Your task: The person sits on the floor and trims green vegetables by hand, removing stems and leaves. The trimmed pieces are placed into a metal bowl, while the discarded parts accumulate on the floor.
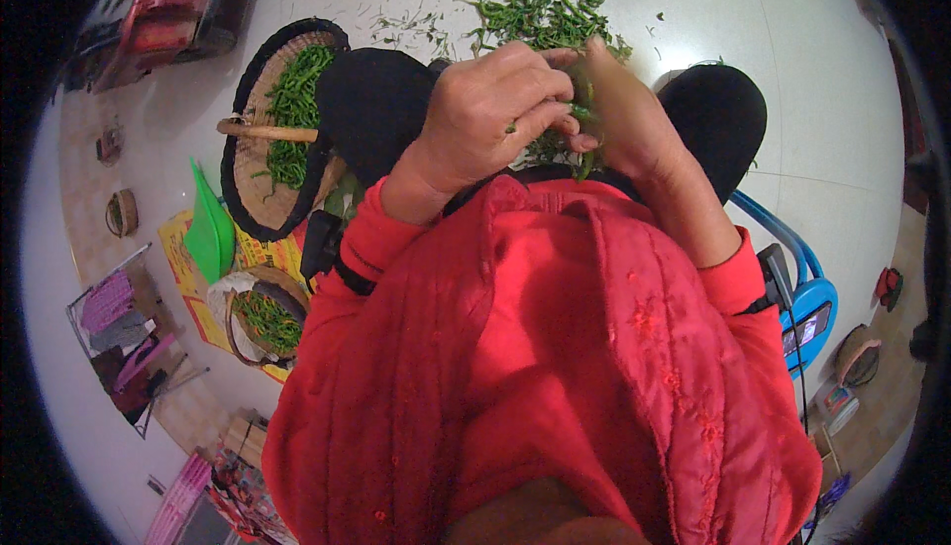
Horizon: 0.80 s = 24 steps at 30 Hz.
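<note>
In the head view my left hand [499, 103] is at the centre, its fingers bent around a green chili pepper [582, 112] and some stems. Close beside it on the right, my right hand [630, 110] is blurred, its fingers pointing up; whether it grips anything is unclear. Between and below the hands hang more green peppers and stems, partly hidden. A heap of green chili peppers [546, 13] lies on the tiled floor beyond the hands. A wicker basket with a dark rim [245, 196] stands left of my left knee, holding green peppers [297, 110].
Leaf and stem scraps [416, 28] are scattered on the floor. At the left are a green plastic scoop [211, 229] and a lined basket [223, 296] of red and green peppers. A blue stool [821, 292] shows at right, and a red piece of furniture [174, 2] at upper left.
</note>
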Available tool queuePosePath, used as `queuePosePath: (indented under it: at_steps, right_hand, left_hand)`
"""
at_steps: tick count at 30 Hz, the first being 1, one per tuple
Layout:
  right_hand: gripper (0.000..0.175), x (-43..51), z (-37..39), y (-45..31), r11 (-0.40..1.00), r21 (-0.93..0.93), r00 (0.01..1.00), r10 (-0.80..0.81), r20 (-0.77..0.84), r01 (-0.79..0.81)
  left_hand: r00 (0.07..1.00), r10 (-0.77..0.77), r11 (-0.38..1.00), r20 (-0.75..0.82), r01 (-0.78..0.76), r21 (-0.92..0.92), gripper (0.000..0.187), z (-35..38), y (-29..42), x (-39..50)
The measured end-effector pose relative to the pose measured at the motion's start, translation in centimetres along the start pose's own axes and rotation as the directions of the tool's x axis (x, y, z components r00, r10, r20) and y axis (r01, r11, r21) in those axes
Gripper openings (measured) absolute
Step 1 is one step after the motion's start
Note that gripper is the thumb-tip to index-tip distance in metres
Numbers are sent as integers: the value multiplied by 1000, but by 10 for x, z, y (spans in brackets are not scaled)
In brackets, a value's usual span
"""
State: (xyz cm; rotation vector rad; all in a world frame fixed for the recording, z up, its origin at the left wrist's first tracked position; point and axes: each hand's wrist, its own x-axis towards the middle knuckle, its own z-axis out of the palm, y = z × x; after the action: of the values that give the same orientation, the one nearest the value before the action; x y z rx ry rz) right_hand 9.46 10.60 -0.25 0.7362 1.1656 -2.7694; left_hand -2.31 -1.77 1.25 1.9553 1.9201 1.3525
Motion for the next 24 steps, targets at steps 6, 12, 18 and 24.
queuePosePath:
  at_steps: [6, 12, 18, 24]
  right_hand:
    - [57, 1, 4, 6, 1000, -8, 999, 14, -38, -14]
    - [59, 2, 4, 9, 998, -60, 999, -37, -21, 36]
    - [37, -3, -7, 4, 879, -417, 955, -287, -71, 233]
    - [20, -3, -7, 6, 555, -659, 792, -602, 104, 508]
  left_hand:
    - [984, 14, 1000, 177, -19, 25, 22, -3, -1, 1]
    - [962, -4, 991, 273, -32, 129, 23, -8, -4, 0]
    - [951, -310, 943, 7, 309, -121, 19, -12, -1, -7]
    - [960, -278, 958, 21, 275, 86, 19, -10, 6, -8]
